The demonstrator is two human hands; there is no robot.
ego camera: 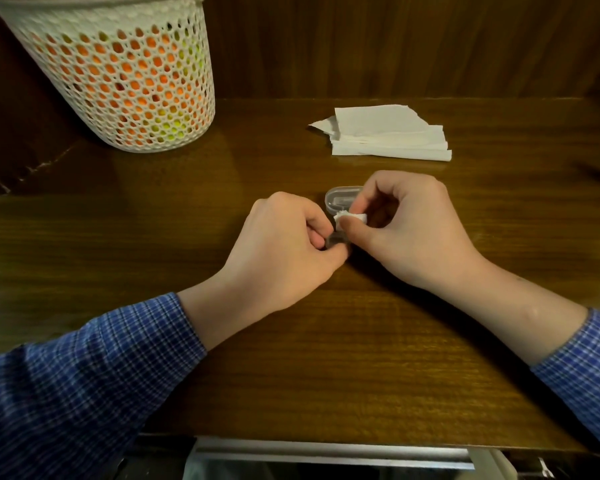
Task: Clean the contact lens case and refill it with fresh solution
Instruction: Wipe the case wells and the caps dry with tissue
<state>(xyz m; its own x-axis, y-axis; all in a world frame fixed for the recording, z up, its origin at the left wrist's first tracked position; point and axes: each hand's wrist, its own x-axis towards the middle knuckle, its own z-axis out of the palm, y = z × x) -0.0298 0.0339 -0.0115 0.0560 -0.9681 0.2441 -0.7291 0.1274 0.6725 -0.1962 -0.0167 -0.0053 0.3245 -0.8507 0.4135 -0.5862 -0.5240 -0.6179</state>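
A small clear contact lens case [340, 197] lies open on the wooden table [326, 358], its lid tilted up behind my fingers. My left hand [284, 251] pinches the case's near part between thumb and fingers, hiding most of it. My right hand [399, 230] grips a small wad of white tissue [352, 217] and presses it against the case. No solution bottle is in view.
A stack of white tissues [388, 133] lies behind the hands at the back right. A white mesh bin [125, 74] with orange and yellow contents stands at the back left. A dark wooden wall closes off the back. The table's front edge runs below my forearms.
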